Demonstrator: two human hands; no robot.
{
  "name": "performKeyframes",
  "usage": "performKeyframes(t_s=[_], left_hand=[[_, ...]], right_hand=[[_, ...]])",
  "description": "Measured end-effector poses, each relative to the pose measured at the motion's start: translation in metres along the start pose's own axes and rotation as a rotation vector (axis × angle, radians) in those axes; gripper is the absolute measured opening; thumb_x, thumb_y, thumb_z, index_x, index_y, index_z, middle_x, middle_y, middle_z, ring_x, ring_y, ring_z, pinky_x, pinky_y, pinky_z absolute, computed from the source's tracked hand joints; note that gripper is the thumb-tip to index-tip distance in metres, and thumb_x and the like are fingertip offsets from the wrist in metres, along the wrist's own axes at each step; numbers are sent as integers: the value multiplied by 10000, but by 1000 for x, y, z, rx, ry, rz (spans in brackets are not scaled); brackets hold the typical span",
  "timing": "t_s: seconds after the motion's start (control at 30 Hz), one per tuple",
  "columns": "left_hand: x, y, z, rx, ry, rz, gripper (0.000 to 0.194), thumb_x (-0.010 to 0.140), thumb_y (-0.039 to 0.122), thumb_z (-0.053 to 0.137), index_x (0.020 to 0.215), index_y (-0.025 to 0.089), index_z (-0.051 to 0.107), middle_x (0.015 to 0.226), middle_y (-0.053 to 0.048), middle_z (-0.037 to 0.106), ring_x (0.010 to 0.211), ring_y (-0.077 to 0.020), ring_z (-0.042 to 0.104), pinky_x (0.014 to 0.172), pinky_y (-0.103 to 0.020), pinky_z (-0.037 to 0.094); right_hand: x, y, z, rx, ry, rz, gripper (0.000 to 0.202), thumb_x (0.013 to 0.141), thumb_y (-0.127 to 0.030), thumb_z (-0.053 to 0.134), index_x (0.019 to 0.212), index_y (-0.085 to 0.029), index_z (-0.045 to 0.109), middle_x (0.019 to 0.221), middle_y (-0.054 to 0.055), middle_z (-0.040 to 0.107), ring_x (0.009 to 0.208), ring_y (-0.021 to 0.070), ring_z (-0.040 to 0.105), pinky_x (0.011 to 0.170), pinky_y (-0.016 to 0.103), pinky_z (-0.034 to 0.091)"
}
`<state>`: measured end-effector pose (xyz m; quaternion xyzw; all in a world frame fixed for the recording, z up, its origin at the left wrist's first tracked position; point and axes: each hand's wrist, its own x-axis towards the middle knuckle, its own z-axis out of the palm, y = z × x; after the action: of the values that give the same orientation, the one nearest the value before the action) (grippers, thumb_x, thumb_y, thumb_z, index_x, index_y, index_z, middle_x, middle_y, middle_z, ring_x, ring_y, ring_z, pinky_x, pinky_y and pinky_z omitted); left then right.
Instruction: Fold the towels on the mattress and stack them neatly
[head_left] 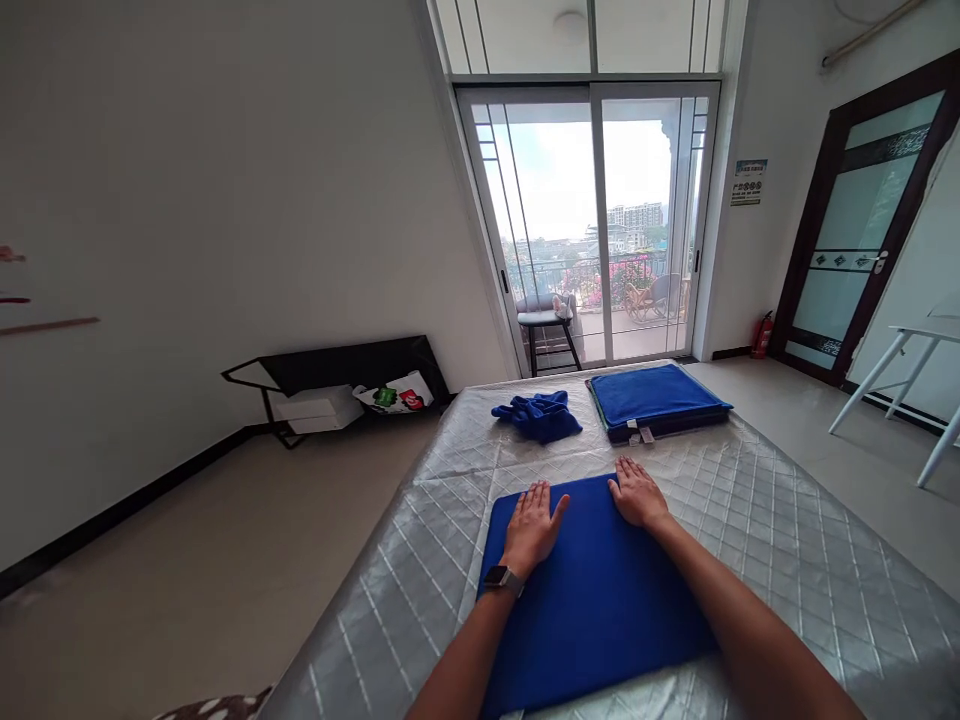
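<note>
A flat blue rectangular cloth-covered piece (600, 600), like a cushion or folded towel, lies on the silver quilted surface in front of me. My left hand (534, 525) rests palm down near its far left corner, fingers stretched out and thumb apart; a watch (502, 578) is on that wrist. At the far right corner, my right hand (637, 492) lies flat with fingers extended, partly over the edge. Just beyond are a crumpled blue cloth (538, 416) on the left and a neat stack of blue pieces (660, 398) with white tags on the right.
The silver quilted mattress-like surface (405, 580) spreads under everything. On the floor to the left sits a black open frame (352, 365) with a white box (319, 408) inside. Behind are a dark stool (546, 320) and glass sliding doors (598, 230). A white table (930, 330) stands right.
</note>
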<state>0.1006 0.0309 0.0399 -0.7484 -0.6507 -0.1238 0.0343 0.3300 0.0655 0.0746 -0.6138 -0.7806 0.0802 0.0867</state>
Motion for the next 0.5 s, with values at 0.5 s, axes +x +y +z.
performKeyframes(t_s=[0.5], left_hand=[[-29,-50,-22,44,-26,-209,838,985,629,85,1498,33,375,1558,-201,382,1476,-287,303,1203,-454,255]], right_hand=[[-24,-4,-13,-90,83,-53,618,1002,-333,251,1533,-26,318,1609,163,269,1507,229,196,1220,399,172]])
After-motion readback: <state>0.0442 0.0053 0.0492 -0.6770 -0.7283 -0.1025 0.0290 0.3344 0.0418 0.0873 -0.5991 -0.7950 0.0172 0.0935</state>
